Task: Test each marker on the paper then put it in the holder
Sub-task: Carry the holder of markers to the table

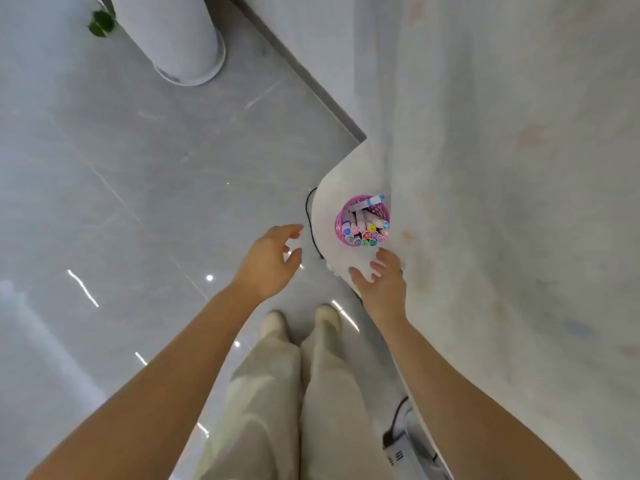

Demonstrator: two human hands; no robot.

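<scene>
Standing at the rounded corner of the desk (pixel 327 216), a person is looking straight down past both arms. At far left a white plant pot (pixel 173 36) is sitting on the grey tiled floor (pixel 138 168), well apart from everything else.

The left hand (pixel 273 261) is hovering over the floor just off the desk edge, its fingers (pixel 294 230) spread and loosely curved, holding nothing. A black cable (pixel 309 216) is running down along the desk edge between this hand and the pink holder (pixel 339 220).

The holder is standing upright near the corner, packed with markers (pixel 367 233), caps up. One more marker (pixel 369 201) is lying across the rim rather than standing inside. No marker is showing outside the holder.

The right hand (pixel 382 285) is reaching over the desk corner just beside the holder, fingers (pixel 379 265) loosely spread and gripping nothing; whether the palm is touching the surface, I cannot tell. To the right, the big sheet of paper (pixel 502 202) is covering the rest of the desk, carrying faint coloured marks.

Risks, as I judge them: the holder is sitting close to the edge and is full, so a careless reach from either hand could be tipping it onto the floor. The marker balancing on the rim looks ready to roll off at any nudge. Tugging the paper, whose edge is lying beside the holder, might also be shoving it.
</scene>
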